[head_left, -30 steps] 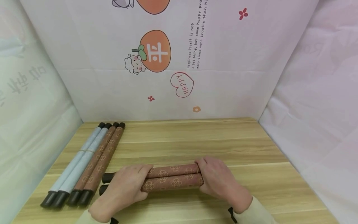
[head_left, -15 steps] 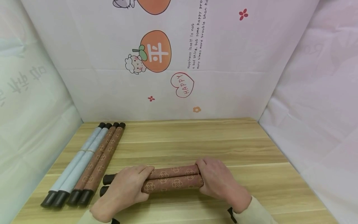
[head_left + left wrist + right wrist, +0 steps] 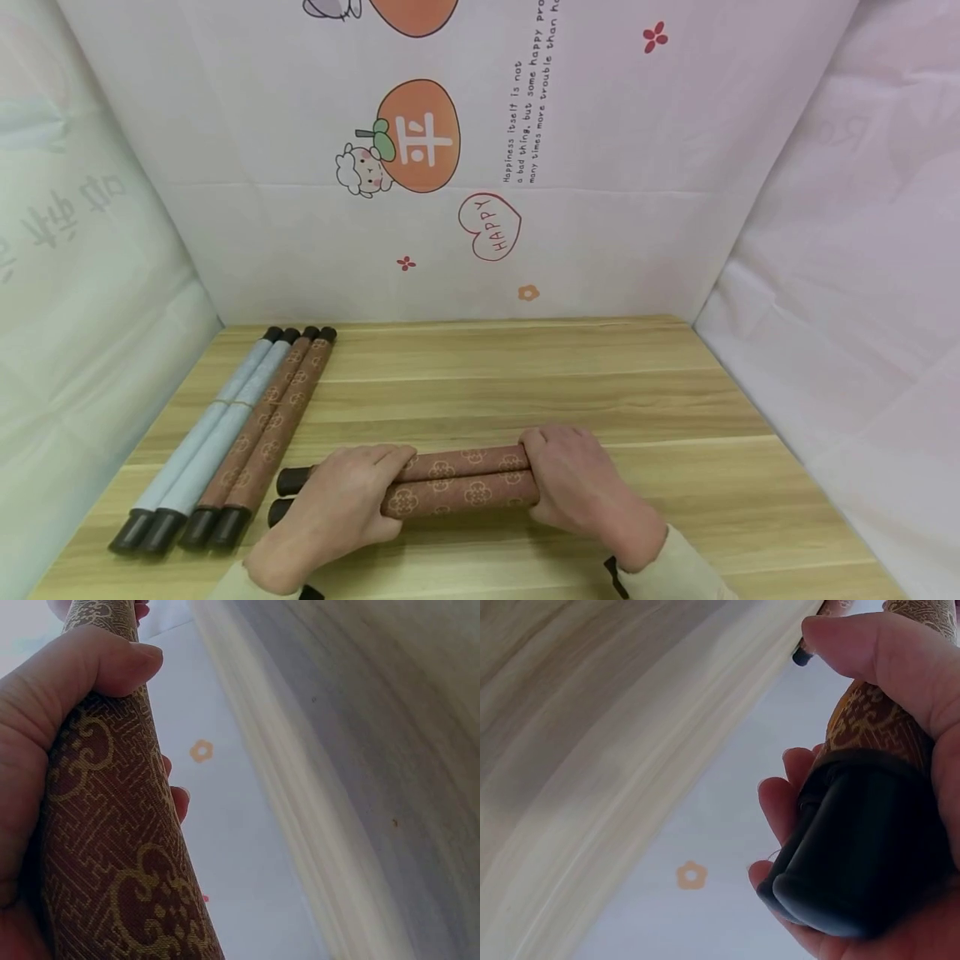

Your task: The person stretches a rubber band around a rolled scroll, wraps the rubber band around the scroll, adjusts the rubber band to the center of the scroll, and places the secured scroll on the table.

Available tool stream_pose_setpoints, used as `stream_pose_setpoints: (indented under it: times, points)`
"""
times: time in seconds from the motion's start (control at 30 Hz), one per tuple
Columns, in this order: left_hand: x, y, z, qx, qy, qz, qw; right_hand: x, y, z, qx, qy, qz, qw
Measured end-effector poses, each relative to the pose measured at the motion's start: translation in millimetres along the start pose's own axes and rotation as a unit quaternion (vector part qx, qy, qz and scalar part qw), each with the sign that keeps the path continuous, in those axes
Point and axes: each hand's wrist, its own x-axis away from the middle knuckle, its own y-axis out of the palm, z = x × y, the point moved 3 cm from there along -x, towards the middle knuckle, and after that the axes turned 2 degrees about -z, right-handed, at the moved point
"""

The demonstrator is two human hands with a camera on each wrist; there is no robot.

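Two brown rolled scrolls (image 3: 468, 493) with gold flower patterns lie side by side, held level across the front of the wooden table. Near their left end my left hand (image 3: 341, 500) grips them, its thumb over the patterned cloth (image 3: 112, 802) in the left wrist view. Black end caps (image 3: 292, 481) stick out past that hand. My right hand (image 3: 581, 483) grips the right end and hides it in the head view. The right wrist view shows its fingers and thumb curled round that end, with a black cap (image 3: 862, 847) by the palm.
To the left on the table (image 3: 600, 375) several more rolled scrolls lie slanted side by side, pale blue ones (image 3: 202, 442) and brown ones (image 3: 273, 425), with black ends. A thin string crosses them. Printed white cloth (image 3: 600, 208) stands behind and along both sides.
My right hand has shifted slightly left along the brown scrolls, and the string near their right end is now covered. My left hand has barely moved, slightly right. The other scrolls stay put.
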Motion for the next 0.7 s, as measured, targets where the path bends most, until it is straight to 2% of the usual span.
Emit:
stream_pose_setpoints:
  times: [0.47,0.7]
  points:
    - [-3.9,-2.2,4.7,0.021,0.007,0.009,0.9997,-3.0,-4.9,-16.8,0.016,-0.008,0.007,0.9998]
    - [-6.1,0.8,7.3,0.028,0.013,0.006,0.9995,-4.9,0.8,-21.9,0.032,-0.02,0.017,0.9991]
